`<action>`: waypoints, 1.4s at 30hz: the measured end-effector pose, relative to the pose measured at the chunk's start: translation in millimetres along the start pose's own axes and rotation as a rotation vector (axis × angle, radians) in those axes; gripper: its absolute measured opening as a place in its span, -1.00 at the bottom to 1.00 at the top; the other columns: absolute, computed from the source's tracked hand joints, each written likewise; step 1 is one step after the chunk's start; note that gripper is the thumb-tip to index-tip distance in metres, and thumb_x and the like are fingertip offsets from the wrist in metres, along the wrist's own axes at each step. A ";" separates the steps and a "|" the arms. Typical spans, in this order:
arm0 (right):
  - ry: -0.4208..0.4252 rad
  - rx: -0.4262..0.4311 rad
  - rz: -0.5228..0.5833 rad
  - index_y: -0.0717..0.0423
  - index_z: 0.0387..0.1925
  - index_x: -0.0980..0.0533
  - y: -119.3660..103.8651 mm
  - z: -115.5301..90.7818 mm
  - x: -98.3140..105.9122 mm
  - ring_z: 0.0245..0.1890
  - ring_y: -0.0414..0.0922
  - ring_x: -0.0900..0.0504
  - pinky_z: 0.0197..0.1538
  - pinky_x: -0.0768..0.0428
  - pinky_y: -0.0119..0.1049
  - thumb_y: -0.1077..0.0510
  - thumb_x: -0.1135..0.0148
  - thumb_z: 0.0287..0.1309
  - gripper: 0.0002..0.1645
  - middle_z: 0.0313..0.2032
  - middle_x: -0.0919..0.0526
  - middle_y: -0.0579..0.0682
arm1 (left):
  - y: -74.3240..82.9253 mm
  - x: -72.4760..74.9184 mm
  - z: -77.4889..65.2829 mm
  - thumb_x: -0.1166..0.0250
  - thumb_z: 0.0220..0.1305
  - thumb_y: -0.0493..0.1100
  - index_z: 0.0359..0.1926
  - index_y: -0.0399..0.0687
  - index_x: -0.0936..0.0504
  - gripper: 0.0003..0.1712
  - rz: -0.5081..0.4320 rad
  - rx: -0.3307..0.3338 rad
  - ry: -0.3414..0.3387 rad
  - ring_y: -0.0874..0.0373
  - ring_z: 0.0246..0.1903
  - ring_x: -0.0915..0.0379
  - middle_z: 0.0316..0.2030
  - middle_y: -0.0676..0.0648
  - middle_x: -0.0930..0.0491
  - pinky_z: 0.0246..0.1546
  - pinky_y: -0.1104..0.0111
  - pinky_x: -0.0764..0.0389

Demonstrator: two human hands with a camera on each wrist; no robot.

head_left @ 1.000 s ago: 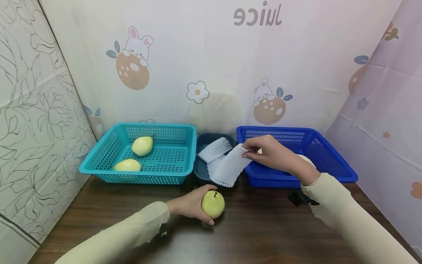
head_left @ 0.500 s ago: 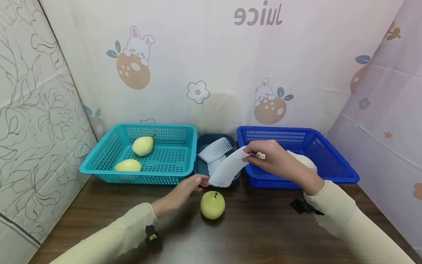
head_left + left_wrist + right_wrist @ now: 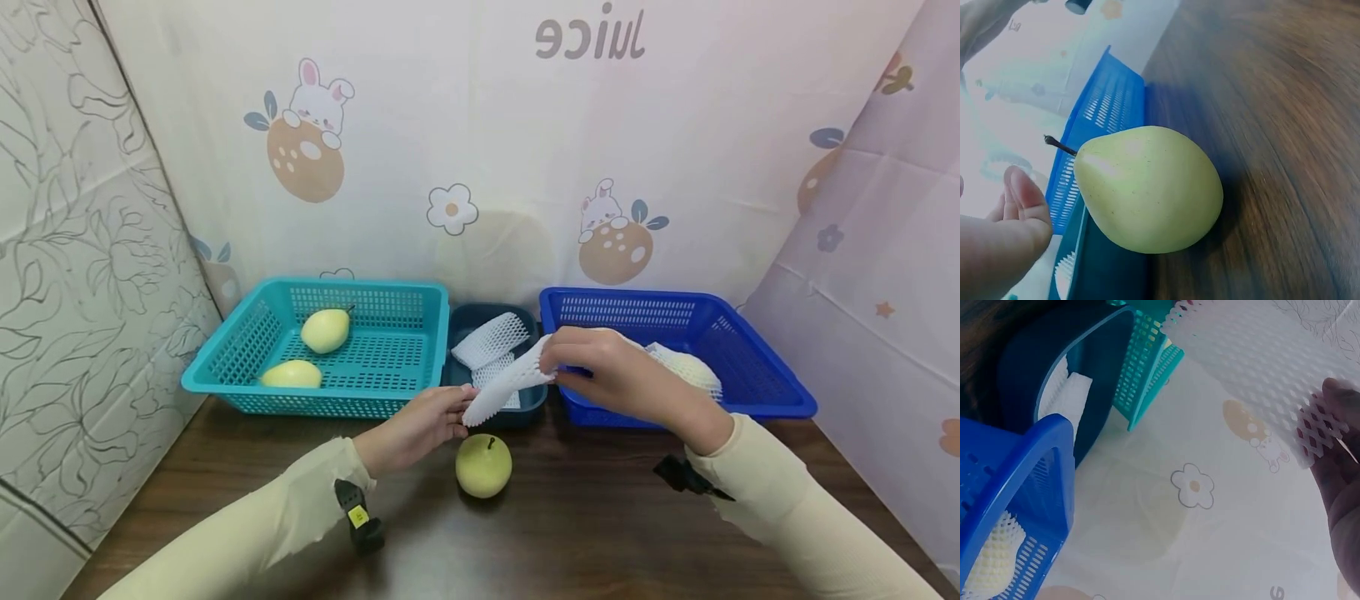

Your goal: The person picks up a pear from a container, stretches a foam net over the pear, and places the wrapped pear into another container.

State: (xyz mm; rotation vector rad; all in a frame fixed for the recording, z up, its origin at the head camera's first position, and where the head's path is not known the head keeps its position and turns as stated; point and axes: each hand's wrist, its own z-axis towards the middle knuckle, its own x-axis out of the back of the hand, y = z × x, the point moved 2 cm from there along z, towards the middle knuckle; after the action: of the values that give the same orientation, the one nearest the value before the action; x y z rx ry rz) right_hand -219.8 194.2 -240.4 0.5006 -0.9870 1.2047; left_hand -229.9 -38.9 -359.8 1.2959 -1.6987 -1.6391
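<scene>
My right hand pinches one end of a white foam fruit net between thumb and fingers, seen close up in the right wrist view. The net hangs slanted, flattened, over the front of the small dark bin. At its lower end my left hand holds the edge with its fingertips. A yellow-green pear stands upright on the table just below the net, stem up. In the left wrist view this pear fills the middle, with my left thumb beside it.
A teal basket at left holds two bare pears. The dark bin in the middle holds more foam nets. A blue basket at right holds a netted pear. A printed curtain hangs behind.
My left hand has let go of the pear and moved up to the foam net's lower end. The net has swung left and tilted flatter, held by my right hand throughout.
</scene>
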 end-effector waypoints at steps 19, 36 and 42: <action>-0.057 0.159 -0.010 0.04 -0.35 -0.54 -12.3 2.2 -15.3 -0.27 -0.21 -0.47 -0.18 -0.50 -0.36 0.54 -0.33 -0.20 -0.59 -0.31 -0.54 -0.16 | -1.7 -4.0 19.6 -0.02 0.44 -0.25 0.37 -0.32 -0.15 -0.45 -0.263 0.041 0.037 0.08 0.07 -0.35 0.21 -0.22 -0.34 0.14 0.24 -0.38; 0.519 -0.362 0.382 0.37 -0.16 -0.47 -1.4 -19.6 -29.9 -0.17 -0.09 -0.58 -0.05 -0.53 -0.37 0.47 -0.09 0.18 -0.82 -0.22 -0.57 0.21 | 21.2 -8.1 13.8 0.10 0.49 -0.27 0.40 -0.14 -0.05 -0.48 -0.517 -0.088 0.008 0.11 0.08 -0.30 0.29 -0.15 -0.18 0.01 0.37 -0.45; 0.267 -0.851 0.979 0.38 0.25 -0.18 2.1 -15.0 -71.6 -0.12 -0.04 -0.54 0.01 -0.53 -0.18 0.11 0.14 0.46 -0.50 -0.02 -0.47 0.20 | 24.5 -15.6 14.4 0.06 0.48 -0.27 0.40 -0.13 -0.05 -0.46 -0.507 -0.107 -0.037 0.02 0.20 -0.20 0.34 -0.18 -0.15 0.19 0.25 -0.32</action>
State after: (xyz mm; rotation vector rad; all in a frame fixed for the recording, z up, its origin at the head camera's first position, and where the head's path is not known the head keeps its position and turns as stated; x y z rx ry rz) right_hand -218.8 168.0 -308.8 -0.8966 -1.4324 1.4626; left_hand -242.3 -21.9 -335.2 1.7500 -1.3443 -2.0061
